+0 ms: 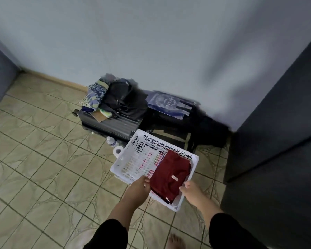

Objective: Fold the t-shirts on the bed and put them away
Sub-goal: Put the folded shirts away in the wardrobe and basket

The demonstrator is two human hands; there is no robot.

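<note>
T-shirt [170,177]: dark red, folded, lying flat in the right half of the basket; a small pale tag shows on its upper face.
Basket [131,146]: white plastic, lattice walls, rectangular, seen from above over the tiled floor; the left half shows only its open grid.
Left hand [139,187]: fingers curled over the near-left rim of the basket, fingertips resting just beside the shirt's left edge; grip closed round the rim.
Right hand [191,190]: at the near-right rim of the basket, thumb and fingers bent round the edge; how tightly it closes cannot be told through the blur.
Sleeves: black, on both forearms.
Foot [175,240]: bare, on the floor below the basket.
Suitcase [111,125]: grey, lying flat against the wall beyond the basket.
Backpack [125,98]: black, on top of the suitcase, with patterned cloth [95,94] to its left.
Bottle [111,141]: clear plastic, lying just beside the basket's far-left corner.
Paper roll [118,151]: white, touching or nearly touching the basket's left wall.
Floor [34,159]: beige tiles.
</note>
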